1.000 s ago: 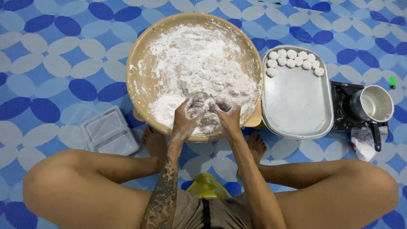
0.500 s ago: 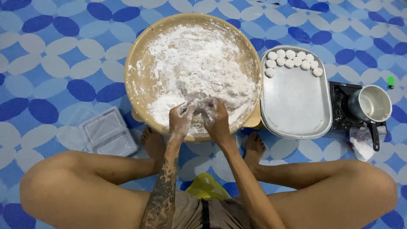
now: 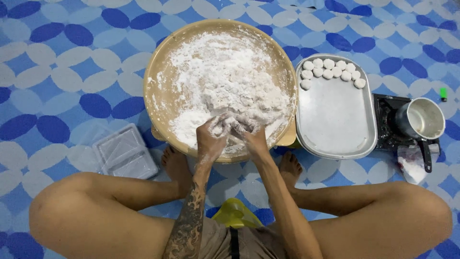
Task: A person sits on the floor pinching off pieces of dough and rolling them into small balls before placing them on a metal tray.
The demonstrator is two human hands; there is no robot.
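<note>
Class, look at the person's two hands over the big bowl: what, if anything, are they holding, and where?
Both the left hand and right hand press into the floury dough at the bowl's near edge; a distinct grasped piece cannot be told.

one tan basin (image 3: pixel 160 91), one metal tray (image 3: pixel 335 129), ten white dough balls (image 3: pixel 331 71), one small pot (image 3: pixel 421 120), one clear lid (image 3: pixel 124 153)

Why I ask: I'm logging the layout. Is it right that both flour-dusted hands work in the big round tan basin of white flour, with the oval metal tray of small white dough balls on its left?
Not quite. The oval metal tray of small white dough balls lies right of the big round tan basin, not left, as the head view shows. Both the left hand and right hand do work in the white flour.
</note>
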